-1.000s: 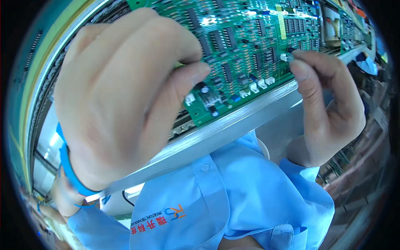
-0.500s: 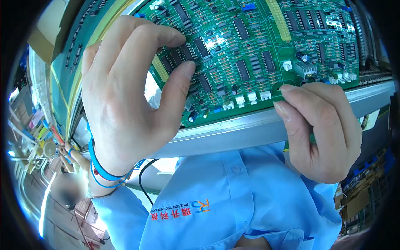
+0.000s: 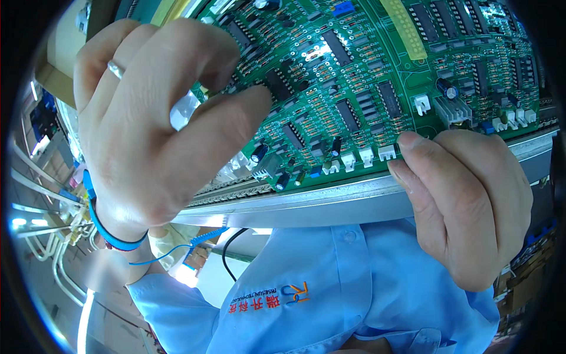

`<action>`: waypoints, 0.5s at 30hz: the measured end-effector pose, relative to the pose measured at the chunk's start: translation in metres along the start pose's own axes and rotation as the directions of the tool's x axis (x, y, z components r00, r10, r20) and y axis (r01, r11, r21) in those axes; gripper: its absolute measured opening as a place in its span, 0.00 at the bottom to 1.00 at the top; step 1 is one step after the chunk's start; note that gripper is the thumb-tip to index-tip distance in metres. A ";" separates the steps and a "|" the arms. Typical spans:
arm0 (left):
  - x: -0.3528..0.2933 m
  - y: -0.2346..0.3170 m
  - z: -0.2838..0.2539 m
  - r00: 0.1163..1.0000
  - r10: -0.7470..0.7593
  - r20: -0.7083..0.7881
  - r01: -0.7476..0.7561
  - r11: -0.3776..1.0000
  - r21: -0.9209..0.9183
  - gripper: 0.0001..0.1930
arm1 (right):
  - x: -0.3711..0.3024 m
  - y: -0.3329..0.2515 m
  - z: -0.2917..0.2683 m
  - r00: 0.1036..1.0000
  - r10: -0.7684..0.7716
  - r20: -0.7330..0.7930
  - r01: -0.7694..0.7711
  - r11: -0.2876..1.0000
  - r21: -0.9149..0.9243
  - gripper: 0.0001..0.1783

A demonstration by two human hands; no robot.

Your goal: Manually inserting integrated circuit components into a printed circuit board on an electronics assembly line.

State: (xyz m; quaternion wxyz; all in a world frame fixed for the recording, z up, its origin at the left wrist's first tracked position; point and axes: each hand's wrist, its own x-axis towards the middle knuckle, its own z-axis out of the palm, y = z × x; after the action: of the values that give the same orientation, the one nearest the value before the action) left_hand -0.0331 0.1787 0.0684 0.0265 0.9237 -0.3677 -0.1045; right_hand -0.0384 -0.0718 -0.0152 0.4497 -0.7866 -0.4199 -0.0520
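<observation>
A green circuit board [image 3: 318,118], crowded with black chips, resistors and white connectors, spans the upper middle and right. My right hand [image 3: 466,200] pinches its near edge, thumb and index finger beside the white connectors [image 3: 367,156]. Over the board's left part is my left hand [image 3: 153,118], its fingers bent. Thumb and index fingertip stand apart near a black chip [image 3: 279,84], and I see nothing held between them. A blue wrist strap [image 3: 115,239] with a coiled cord circles my left wrist. The left fingers hide the board's left end.
A metal rail [image 3: 306,203] runs along the board's near side. Clear plastic [image 3: 233,171] lies by the board's left end. A yellow strip [image 3: 405,29] crosses the board. An open cardboard box [image 3: 62,47] stands at the far left.
My left hand has moved left, away from the chips it was over, and its index finger has curled in. The right hand still grips the board's near edge. The view has shifted slightly.
</observation>
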 end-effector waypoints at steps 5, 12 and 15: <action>0.013 -0.015 0.002 0.986 0.162 -0.033 -0.161 0.986 0.053 0.20 | 0.011 0.009 -0.005 1.000 -0.018 -0.012 0.018 1.000 -0.022 0.19; -0.033 -0.027 -0.011 0.953 0.302 -0.007 -0.299 0.947 0.120 0.19 | 0.031 -0.058 0.025 0.992 0.073 -0.101 -0.082 0.993 -0.089 0.17; -0.040 -0.035 -0.009 0.941 0.336 -0.032 -0.334 0.941 0.043 0.18 | 0.009 -0.066 0.010 0.989 0.090 -0.114 -0.101 0.991 -0.093 0.16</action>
State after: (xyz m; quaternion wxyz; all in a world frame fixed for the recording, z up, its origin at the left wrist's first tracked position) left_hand -0.0356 0.2316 0.0797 0.0339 0.8499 -0.5208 -0.0735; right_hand -0.0824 -0.0430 0.0263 0.4345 -0.8230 -0.3534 -0.0942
